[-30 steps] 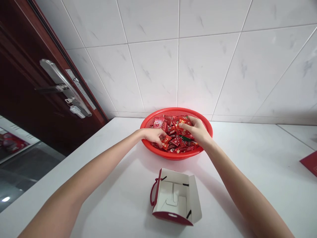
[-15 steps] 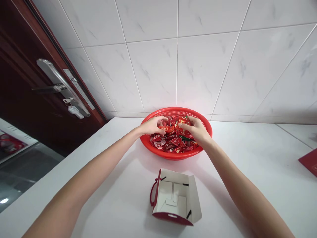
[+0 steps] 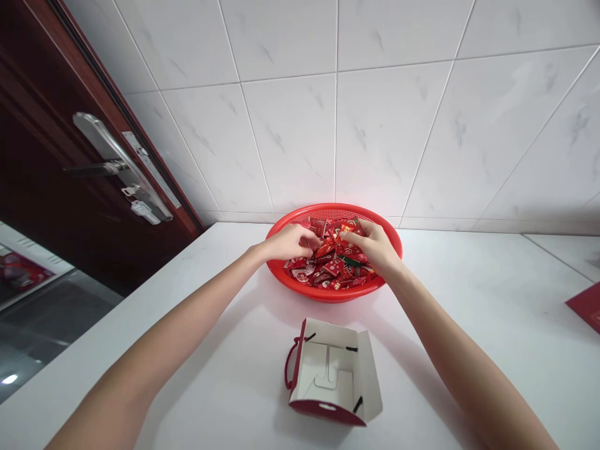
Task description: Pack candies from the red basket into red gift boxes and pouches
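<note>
A red plastic basket [image 3: 335, 295] holds many red-wrapped candies [image 3: 330, 269]. Both of my hands are inside its rim. My left hand [image 3: 294, 242] is over the left part of the pile, thumb and fingers curved and apart. Just beyond its fingertips lies a shiny orange-red wrapped candy [image 3: 324, 249]. From the right, my right hand [image 3: 374, 247] pinches a red candy packet [image 3: 350, 245] between thumb and fingers, which are partly hidden. In front of the basket stands an open box [image 3: 323, 356], white inside and dark red outside, with no candy in it.
The basket stands on a white countertop [image 3: 225, 362] against a tiled wall [image 3: 290, 144]. A dark red cord handle [image 3: 289, 362] hangs at the box's left side. A red item [image 3: 588, 306] lies at the right edge. A brown door [image 3: 42, 144] with keys is at left.
My left hand has turned, its fingers now pointing further down, and the orange-red candy has shifted slightly at its fingertips. My right hand has hardly moved. The box stays put.
</note>
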A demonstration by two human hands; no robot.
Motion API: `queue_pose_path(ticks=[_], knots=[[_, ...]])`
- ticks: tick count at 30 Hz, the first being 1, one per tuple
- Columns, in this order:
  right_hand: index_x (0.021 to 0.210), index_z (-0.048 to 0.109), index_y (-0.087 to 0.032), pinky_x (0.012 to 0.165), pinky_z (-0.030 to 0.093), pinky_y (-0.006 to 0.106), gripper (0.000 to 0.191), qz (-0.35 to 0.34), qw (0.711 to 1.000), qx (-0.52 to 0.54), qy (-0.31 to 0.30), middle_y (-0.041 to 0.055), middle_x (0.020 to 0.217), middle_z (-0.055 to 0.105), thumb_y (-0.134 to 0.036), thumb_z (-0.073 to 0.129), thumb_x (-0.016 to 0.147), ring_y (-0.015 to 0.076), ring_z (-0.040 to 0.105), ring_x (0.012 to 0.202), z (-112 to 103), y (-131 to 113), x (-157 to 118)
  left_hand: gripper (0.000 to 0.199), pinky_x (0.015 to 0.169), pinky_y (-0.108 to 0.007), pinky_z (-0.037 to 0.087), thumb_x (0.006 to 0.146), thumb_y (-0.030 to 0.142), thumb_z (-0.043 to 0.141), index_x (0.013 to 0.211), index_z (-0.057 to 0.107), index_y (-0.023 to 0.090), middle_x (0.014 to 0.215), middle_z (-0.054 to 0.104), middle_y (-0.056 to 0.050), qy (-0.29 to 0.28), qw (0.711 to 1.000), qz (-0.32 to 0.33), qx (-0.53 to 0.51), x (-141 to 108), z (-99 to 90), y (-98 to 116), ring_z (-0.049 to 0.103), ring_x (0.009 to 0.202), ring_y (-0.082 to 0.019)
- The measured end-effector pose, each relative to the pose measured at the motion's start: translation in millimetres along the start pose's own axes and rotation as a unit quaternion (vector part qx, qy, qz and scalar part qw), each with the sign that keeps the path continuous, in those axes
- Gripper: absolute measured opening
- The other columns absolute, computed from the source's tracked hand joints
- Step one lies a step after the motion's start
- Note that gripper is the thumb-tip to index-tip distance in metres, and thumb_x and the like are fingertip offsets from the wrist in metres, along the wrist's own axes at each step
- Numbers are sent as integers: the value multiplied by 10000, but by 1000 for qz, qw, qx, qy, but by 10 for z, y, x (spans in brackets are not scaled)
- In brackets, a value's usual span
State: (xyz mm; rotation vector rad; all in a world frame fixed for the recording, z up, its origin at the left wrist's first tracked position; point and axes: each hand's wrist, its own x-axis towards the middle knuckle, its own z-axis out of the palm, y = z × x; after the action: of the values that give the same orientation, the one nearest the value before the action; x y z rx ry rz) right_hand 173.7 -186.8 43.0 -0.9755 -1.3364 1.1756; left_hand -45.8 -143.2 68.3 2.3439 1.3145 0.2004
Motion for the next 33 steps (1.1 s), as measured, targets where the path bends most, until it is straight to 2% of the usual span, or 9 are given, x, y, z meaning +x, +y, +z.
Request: queue_pose_path(ticks=[2,4,8,11,17,20,24,29,33], knots=[[739,622,-216,653,515,331,238,-6,1000,-15,7,4,729,669,-393,780,726,189,617,705,3,-12,-5,369,829,-271,526,727,185,668,1076,787,205,1061,789,-29,-118,992,14,39,-3,37,55,706,971,-233],[737,616,-216,645,509,329,242,-5,1000,-15,7,2,722,659,-394,779,720,187,611,697,5,-19,-9,433,743,-277,506,691,203,686,1113,784,207,997,785,-47,-192,976,8,101,10,93,120,698,901,-245],[746,618,-215,653,512,333,253,4,1000,0,-5,5,739,671,-400,787,708,195,624,713,0,-13,-10,513,622,-299,471,647,294,736,1149,754,190,903,753,-87,-239,957,-32,163,60,175,264,665,771,-262],[753,626,-211,648,515,329,250,5,1000,3,-7,5,740,683,-394,789,703,193,630,711,-2,1,-4,359,599,-309,460,651,351,753,963,753,174,799,723,-87,-249,950,-54,180,80,183,355,636,689,-249],[814,669,-204,693,541,347,232,3,1000,19,-13,31,804,728,-379,776,705,221,674,772,3,24,22,247,631,-336,492,642,257,732,875,744,175,823,735,-112,-234,947,-70,207,77,196,423,658,706,-279],[820,678,-201,684,534,342,232,-5,1000,15,-14,32,805,730,-381,775,708,216,669,756,0,35,33,396,686,-356,514,606,123,669,982,778,182,881,754,-129,-214,946,-70,232,85,139,362,685,777,-315],[855,691,-202,695,537,348,237,-1,1000,16,-19,33,825,733,-379,769,718,217,670,757,-3,41,31,613,753,-301,523,601,48,582,1176,737,192,963,783,-92,-177,971,-68,144,114,-48,128,708,909,-283],[852,697,-198,681,521,335,231,-4,1000,2,-15,23,796,715,-376,761,719,199,643,733,2,23,18,487,758,-241,527,674,112,557,1132,705,183,1044,781,-63,-116,993,-17,2,77,-221,-157,707,979,-224],[847,696,-193,673,511,324,226,-9,1000,-7,-17,15,776,701,-371,758,721,190,629,730,8,-1,3,445,776,-254,531,693,153,528,1096,715,153,1061,775,-67,-72,997,14,-16,-2,-235,-176,700,974,-224]])
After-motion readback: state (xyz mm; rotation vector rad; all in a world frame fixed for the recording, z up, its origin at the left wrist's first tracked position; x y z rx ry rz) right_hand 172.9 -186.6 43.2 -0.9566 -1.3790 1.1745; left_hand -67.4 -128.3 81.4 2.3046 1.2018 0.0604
